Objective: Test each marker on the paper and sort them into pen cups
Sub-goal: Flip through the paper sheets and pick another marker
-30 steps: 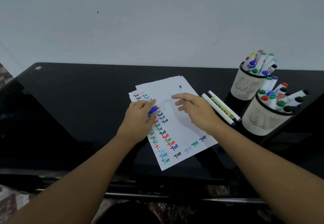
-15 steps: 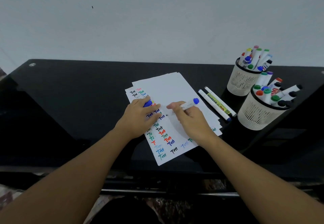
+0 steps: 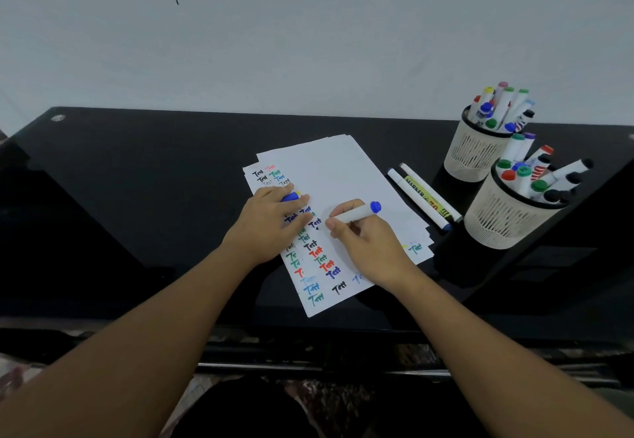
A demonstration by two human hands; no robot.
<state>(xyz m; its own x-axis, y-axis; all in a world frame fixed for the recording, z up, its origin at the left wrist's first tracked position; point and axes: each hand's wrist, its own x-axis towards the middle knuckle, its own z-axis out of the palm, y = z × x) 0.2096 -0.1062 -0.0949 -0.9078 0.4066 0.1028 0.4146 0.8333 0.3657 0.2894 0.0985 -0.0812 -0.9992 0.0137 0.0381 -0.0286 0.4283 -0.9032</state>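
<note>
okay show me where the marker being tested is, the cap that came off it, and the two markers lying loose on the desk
Marker being tested (image 3: pixel 356 212), head view: middle of its white barrel, held in the right hand.
Blue cap (image 3: pixel 290 196), head view: the blue part showing under the left hand's fingers.
Two loose markers (image 3: pixel 420 197), head view: on the nearer one's white barrel.

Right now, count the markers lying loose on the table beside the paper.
2. A white marker with a blue cap and a yellow-labelled marker lie side by side between the paper and the pen cups.
</note>
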